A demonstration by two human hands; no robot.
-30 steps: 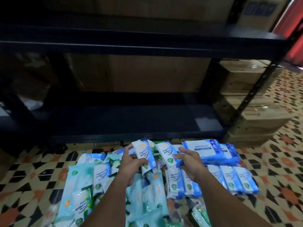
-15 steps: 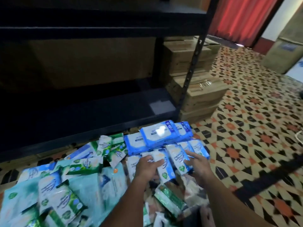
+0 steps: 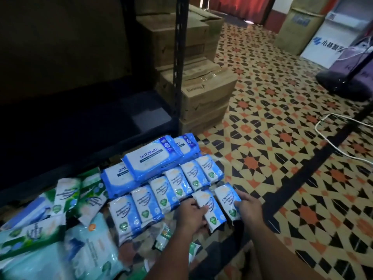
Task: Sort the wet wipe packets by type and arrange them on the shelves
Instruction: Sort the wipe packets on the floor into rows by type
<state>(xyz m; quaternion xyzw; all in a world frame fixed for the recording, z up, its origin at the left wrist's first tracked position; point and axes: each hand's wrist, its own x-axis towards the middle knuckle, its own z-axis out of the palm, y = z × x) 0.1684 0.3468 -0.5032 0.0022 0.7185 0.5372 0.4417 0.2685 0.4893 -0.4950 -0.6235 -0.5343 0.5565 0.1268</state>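
Head view: person kneels before a dark shelf unit (image 3: 84,126); sorted packets lie on the tiled floor (image 3: 282,158).
Left hand (image 3: 190,216): fingers clamped on a small blue packet (image 3: 207,209).
Right hand (image 3: 249,209): fingers curled round a second blue packet (image 3: 228,199).
Step advice: lay both flat, touching the blue row (image 3: 167,190), labels aligned, starting a neat second rank.
Change: half a second ago the hands were lower-left; view has swung right.

Both hands low, forearms outstretched, left (image 3: 191,216) and right (image 3: 249,209) fingers curled.
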